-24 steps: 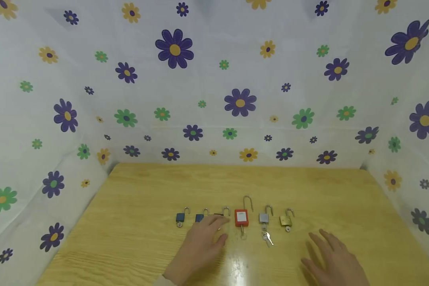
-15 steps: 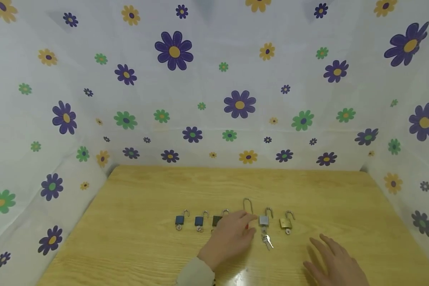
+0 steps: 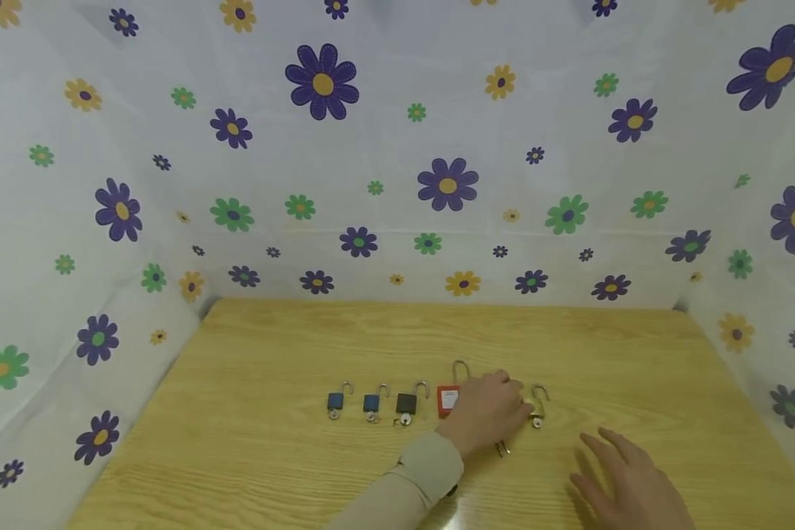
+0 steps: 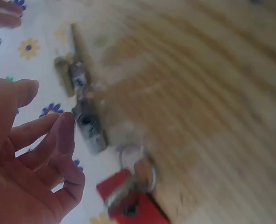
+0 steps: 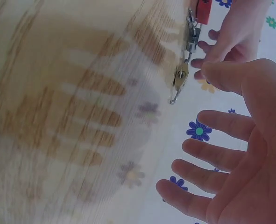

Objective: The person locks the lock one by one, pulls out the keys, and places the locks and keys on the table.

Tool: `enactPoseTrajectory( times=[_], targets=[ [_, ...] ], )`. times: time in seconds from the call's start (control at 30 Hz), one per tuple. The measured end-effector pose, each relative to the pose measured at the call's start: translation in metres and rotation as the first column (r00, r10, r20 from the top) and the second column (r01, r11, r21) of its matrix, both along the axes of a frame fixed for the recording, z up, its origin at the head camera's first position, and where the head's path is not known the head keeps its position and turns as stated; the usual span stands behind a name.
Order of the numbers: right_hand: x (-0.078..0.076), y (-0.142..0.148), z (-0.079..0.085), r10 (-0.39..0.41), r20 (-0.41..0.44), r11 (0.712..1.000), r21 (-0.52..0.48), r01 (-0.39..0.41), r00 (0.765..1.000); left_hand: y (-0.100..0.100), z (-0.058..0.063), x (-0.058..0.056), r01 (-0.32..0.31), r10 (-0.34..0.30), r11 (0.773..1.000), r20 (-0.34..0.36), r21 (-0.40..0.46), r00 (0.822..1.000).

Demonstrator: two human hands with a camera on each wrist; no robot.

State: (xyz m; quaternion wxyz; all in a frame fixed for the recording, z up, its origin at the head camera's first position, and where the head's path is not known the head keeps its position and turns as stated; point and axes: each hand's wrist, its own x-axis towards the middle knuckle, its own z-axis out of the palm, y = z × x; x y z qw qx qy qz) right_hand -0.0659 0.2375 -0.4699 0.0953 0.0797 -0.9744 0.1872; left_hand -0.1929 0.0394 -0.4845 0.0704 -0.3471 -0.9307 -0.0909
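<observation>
A white sheet (image 3: 344, 177) printed with purple, yellow and green flowers walls in the scene at the left edge, across the back and down the right edge. Below it, a wood-grain tabletop (image 3: 238, 456) fills the lower half of the head view, with a bright glare at the bottom centre. In the right wrist view the glossy surface mirrors a hand and some of the flowers.

Six padlocks make a row across the middle of the tabletop. From the left come a first blue padlock (image 3: 335, 401), a second blue padlock (image 3: 371, 403) and a black padlock (image 3: 406, 403), each with its shackle raised out of one side and small metal pieces below the body. Next is a red padlock (image 3: 448, 399) with a tall shackle, its right part covered by the left hand (image 3: 486, 412).

That hand, in a beige sleeve (image 3: 430, 467), hovers over a silver padlock (image 4: 92, 133), hidden in the head view; its fingers are loosely bent and grip nothing. The ends of keys (image 3: 502, 448) show below it. Just right sits a brass padlock (image 3: 536, 409), shackle up.

At lower right, the right hand (image 3: 636, 486) is held above the tabletop, fingers spread apart and holding nothing.
</observation>
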Motion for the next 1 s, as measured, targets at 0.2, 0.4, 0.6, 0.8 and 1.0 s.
enactPoseTrajectory(
  times=[0.2, 0.4, 0.6, 0.8, 1.0],
  targets=[
    [-0.001, 0.002, 0.0, 0.018, 0.017, 1.0, 0.0, -0.018, 1.0, 0.013, 0.003, 0.002, -0.019, 0.02, 0.998, 0.02, -0.052, 1.0],
    [-0.002, 0.001, 0.002, 0.018, 0.021, 1.0, 0.006, -0.018, 1.0, 0.019, 0.006, 0.004, -0.05, 0.048, 0.993, -0.026, -0.108, 0.999],
    [0.0, 0.002, 0.0, 0.007, 0.055, 1.0, 0.002, -0.007, 0.998, 0.023, 0.007, 0.009, -0.067, 0.07, 0.99, 0.019, -0.121, 0.997],
    [0.0, 0.002, -0.001, 0.005, 0.061, 1.0, -0.002, -0.004, 0.998, 0.026, 0.006, 0.007, -0.105, 0.108, 0.994, 0.165, -0.023, 0.98],
    [0.0, 0.0, 0.001, 0.006, 0.046, 1.0, -0.019, -0.005, 0.999, 0.026, 0.001, 0.003, -0.115, 0.097, 0.992, 0.25, 0.06, 0.963]
  ],
)
